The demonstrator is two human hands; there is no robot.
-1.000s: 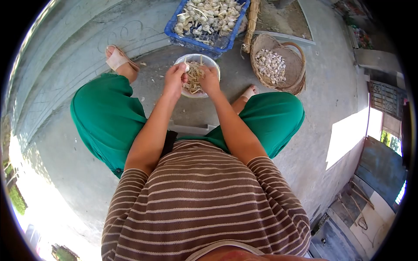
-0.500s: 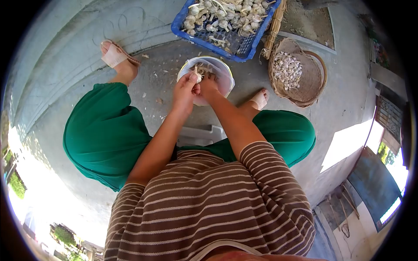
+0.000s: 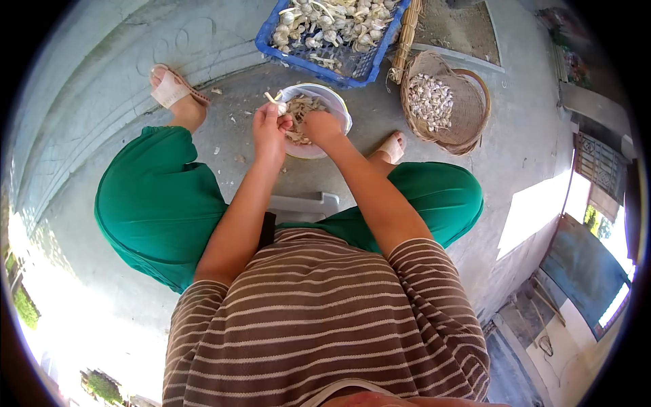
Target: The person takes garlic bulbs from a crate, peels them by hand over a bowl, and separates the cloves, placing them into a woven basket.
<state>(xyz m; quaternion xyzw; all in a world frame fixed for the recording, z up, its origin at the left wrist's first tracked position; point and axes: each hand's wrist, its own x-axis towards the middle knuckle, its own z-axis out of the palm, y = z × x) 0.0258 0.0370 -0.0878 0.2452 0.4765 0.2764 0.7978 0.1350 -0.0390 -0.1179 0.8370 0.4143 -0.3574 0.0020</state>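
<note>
My left hand (image 3: 270, 133) is closed on a garlic bulb (image 3: 281, 108), held at the left rim of a white bucket. The bulb's pale stem points up and to the left. Over the right part of the bucket (image 3: 344, 117) is my right hand (image 3: 321, 127), its fingers curled inward. What they hold, if anything, is hidden from me. Dry garlic skins and stem scraps (image 3: 303, 107) lie inside the bucket beneath both hands.
Ahead, a blue plastic crate (image 3: 319, 70) holds many garlic bulbs. A wicker basket (image 3: 469, 112) with loose cloves stands at the right, near a straw bundle (image 3: 405, 41). My sandalled feet flank the bucket, and a grey stool (image 3: 305, 204) is under me.
My left hand has moved left with the garlic bulb, apart from my right hand. The right hand's fingers have drawn in. The whole view has shifted slightly.
</note>
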